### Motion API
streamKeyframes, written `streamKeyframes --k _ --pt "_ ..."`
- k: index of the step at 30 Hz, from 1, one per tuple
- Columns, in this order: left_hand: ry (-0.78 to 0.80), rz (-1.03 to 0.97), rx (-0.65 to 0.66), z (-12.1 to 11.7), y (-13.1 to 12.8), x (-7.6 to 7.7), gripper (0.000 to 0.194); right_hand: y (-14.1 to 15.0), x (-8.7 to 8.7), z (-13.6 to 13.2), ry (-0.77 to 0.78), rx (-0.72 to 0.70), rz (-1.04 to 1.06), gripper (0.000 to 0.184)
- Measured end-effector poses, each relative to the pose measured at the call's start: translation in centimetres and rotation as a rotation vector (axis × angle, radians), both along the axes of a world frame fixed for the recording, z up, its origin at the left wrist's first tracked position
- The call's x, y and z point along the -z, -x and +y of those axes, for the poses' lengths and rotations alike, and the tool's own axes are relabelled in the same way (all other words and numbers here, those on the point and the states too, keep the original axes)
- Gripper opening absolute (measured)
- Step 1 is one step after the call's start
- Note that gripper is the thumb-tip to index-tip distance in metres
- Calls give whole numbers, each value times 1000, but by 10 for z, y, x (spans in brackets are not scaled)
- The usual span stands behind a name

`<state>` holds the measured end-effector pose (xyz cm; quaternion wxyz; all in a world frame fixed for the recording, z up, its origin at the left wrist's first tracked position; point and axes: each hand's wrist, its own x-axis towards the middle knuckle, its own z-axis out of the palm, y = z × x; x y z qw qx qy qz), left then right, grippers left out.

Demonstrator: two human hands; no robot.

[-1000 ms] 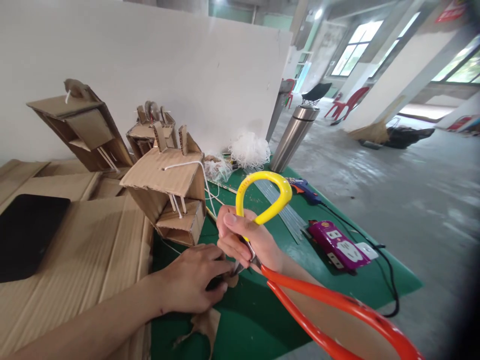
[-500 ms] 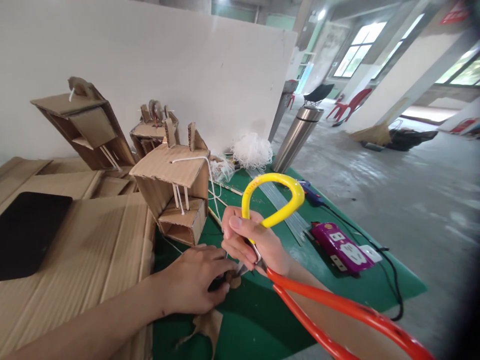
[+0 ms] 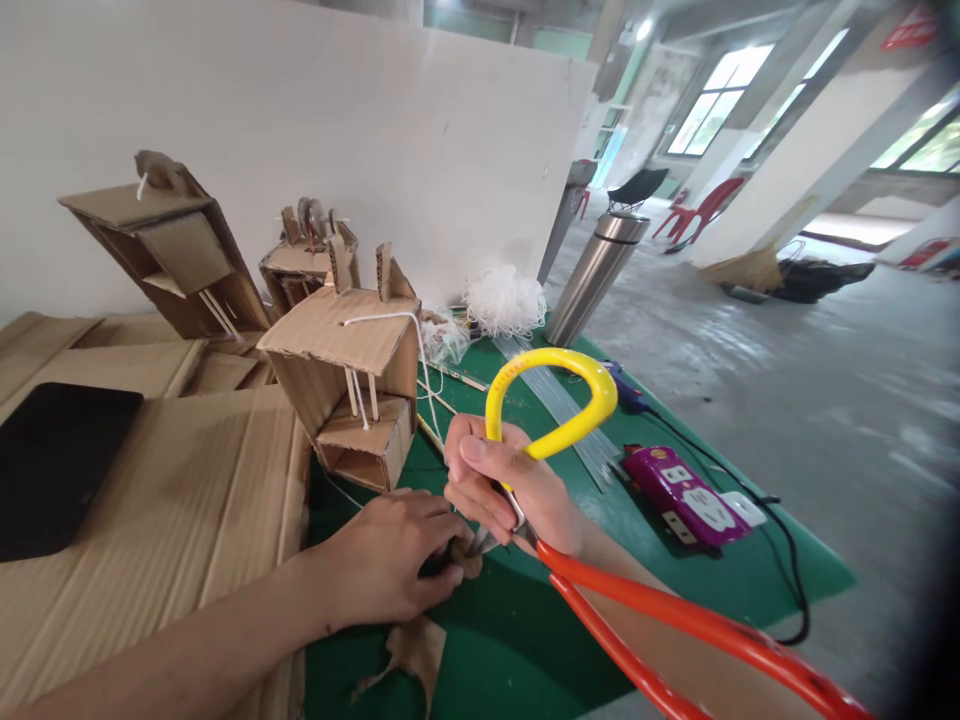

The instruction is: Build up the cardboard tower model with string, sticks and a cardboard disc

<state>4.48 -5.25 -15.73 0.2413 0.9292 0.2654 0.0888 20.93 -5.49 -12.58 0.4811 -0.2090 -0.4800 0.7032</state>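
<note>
- Right hand (image 3: 514, 485): closed around the scissors (image 3: 564, 436) near their pivot.
- Left hand (image 3: 394, 555): fingers bent over a small brown piece (image 3: 471, 564) at the blades.
- Scissors: above the near part of the green worktop (image 3: 525, 640).

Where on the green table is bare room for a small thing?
Bare patches: between the cardboard scrap and orange scissors handle; between that handle and the purple socket block. It is crowded beyond the right hand: clear sticks, steel flask, white tangle.
</note>
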Motion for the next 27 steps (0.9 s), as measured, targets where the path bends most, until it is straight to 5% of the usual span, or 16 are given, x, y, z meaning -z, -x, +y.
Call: streamKeyframes --k 27 --pt "4 78 -60 -2 -1 -1 21 1 2 0 -12 3 11 27"
